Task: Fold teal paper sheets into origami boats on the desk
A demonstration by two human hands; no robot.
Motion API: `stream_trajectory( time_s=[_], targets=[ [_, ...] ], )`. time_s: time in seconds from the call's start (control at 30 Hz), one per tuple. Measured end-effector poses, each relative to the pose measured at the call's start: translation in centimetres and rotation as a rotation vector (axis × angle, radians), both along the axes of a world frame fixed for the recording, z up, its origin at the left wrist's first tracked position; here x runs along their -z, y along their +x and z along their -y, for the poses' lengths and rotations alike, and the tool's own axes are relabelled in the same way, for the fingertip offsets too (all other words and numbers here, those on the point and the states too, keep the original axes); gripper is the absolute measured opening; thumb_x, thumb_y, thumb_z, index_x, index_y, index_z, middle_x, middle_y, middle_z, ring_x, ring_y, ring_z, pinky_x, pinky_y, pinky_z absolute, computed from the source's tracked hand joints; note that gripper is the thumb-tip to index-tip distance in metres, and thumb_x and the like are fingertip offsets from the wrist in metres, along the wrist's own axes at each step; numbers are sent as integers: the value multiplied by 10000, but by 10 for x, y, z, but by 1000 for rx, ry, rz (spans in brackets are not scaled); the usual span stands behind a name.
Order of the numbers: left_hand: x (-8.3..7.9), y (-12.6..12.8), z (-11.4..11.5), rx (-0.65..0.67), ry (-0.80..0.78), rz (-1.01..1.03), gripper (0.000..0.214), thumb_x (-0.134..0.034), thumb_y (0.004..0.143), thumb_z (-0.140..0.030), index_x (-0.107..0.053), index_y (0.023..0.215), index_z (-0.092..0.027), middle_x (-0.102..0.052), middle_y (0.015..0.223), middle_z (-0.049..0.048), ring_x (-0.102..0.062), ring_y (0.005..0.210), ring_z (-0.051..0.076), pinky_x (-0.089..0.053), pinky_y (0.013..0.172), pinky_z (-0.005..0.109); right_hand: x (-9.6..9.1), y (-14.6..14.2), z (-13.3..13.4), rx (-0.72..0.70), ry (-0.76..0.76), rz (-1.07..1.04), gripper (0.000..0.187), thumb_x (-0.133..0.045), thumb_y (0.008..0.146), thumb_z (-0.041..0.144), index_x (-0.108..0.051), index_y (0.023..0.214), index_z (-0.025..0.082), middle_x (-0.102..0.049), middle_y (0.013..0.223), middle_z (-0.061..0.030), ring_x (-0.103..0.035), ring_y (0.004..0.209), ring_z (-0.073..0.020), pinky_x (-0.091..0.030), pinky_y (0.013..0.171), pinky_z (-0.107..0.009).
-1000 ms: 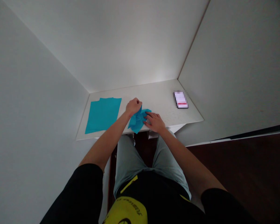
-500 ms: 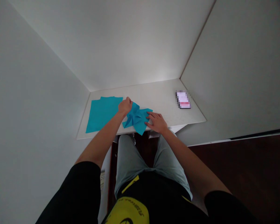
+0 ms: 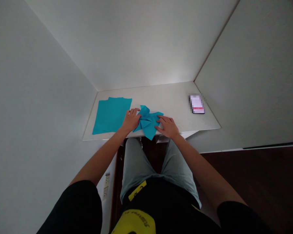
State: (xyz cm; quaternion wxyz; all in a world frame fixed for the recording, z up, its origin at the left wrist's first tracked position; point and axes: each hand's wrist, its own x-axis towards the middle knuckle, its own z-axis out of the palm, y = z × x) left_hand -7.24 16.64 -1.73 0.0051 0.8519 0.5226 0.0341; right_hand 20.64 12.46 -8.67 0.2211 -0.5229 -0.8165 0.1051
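A partly folded piece of blue paper (image 3: pixel 147 123) lies on the white desk (image 3: pixel 171 100), near its front edge. My left hand (image 3: pixel 130 119) rests on the paper's left side with the fingers laid flat and apart. My right hand (image 3: pixel 169 126) presses the paper's right side, its fingers spread flat. One corner of the folded paper juts past the desk's front edge.
Flat blue sheets (image 3: pixel 111 110) lie stacked at the desk's left end, close to the left wall. A phone (image 3: pixel 196 104) with a lit screen lies at the right end by the right wall. White walls enclose the desk on three sides; dark floor lies to the right.
My left hand was pinching a raised flap of the blue paper; it has swung that flap leftward and down, and now lies flat on the paper. The right hand stayed in place.
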Motion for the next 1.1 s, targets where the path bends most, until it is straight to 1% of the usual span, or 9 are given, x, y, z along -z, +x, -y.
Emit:
stream_trajectory(
  time_s=[0.17, 0.27, 0.5, 0.67, 0.77, 0.87, 0.93, 1.03, 1.1],
  targets=[
    [-6, -21, 17, 83, -64, -11, 264, -638, 945, -204, -766, 1169, -262, -561, 1595, 133, -448, 1517, 351, -303, 1247, 571, 1, 1, -1, 5, 13, 10, 369, -593, 1063, 514, -709, 1256, 222, -614, 1606, -126, -583, 1433, -339, -412, 1172, -519],
    [-8, -28, 26, 83, -70, -28, 248, -670, 937, -225, -781, 1154, -270, -567, 1591, 125, -452, 1518, 359, -303, 1256, 576, 2, 1, -1, 6, 21, 20, 365, -598, 1060, 509, -707, 1257, 220, -620, 1601, -121, -592, 1422, -340, -419, 1159, -518],
    [3, -39, 44, -155, -105, 75, 435, -694, 980, -319, -672, 1413, -286, -659, 1438, 142, -629, 1343, 332, -413, 1174, 512, 1, 1, -2, 17, 13, 46, 363, -580, 1065, 499, -710, 1265, 226, -624, 1596, -128, -597, 1417, -349, -428, 1149, -525],
    [17, -42, 51, -380, -250, 358, 455, -696, 992, -272, -603, 1433, -216, -771, 1250, 91, -752, 1071, 224, -531, 972, 342, -1, 1, -2, 13, 3, 46, 385, -566, 1065, 509, -709, 1281, 224, -618, 1600, -136, -592, 1422, -360, -429, 1146, -539],
    [20, -39, 52, -462, -280, 399, 431, -701, 1001, -303, -610, 1408, -197, -797, 1121, 66, -760, 1020, 221, -533, 909, 324, -1, 2, -2, 13, 1, 45, 387, -564, 1066, 511, -708, 1280, 223, -616, 1603, -133, -588, 1426, -358, -431, 1144, -536],
    [17, -36, 53, -491, -216, 293, 391, -682, 1004, -297, -634, 1386, -226, -797, 1127, 65, -741, 1131, 269, -507, 992, 385, -1, 3, -2, 12, -2, 42, 376, -576, 1061, 501, -706, 1279, 223, -619, 1601, -126, -591, 1424, -356, -431, 1145, -532],
    [13, -33, 55, -490, -118, 229, 405, -669, 1003, -291, -634, 1400, -221, -765, 1254, 114, -691, 1245, 312, -474, 1063, 439, -1, 3, -2, 13, -6, 44, 374, -581, 1057, 496, -707, 1278, 222, -619, 1600, -130, -592, 1420, -359, -431, 1145, -535],
    [4, -18, 58, -421, 34, 213, 405, -620, 1033, -309, -633, 1431, -230, -666, 1437, 162, -605, 1356, 341, -421, 1128, 479, 0, 3, -2, 13, -5, 56, 378, -570, 1060, 495, -708, 1285, 224, -618, 1598, -137, -592, 1413, -364, -429, 1144, -544],
    [-1, -3, 60, -359, 55, 244, 389, -579, 1070, -381, -630, 1434, -250, -654, 1446, 149, -585, 1369, 326, -402, 1147, 469, 0, 3, -3, 13, 0, 61, 383, -564, 1062, 500, -707, 1288, 226, -618, 1595, -138, -585, 1412, -368, -430, 1140, -547]
  ],
)
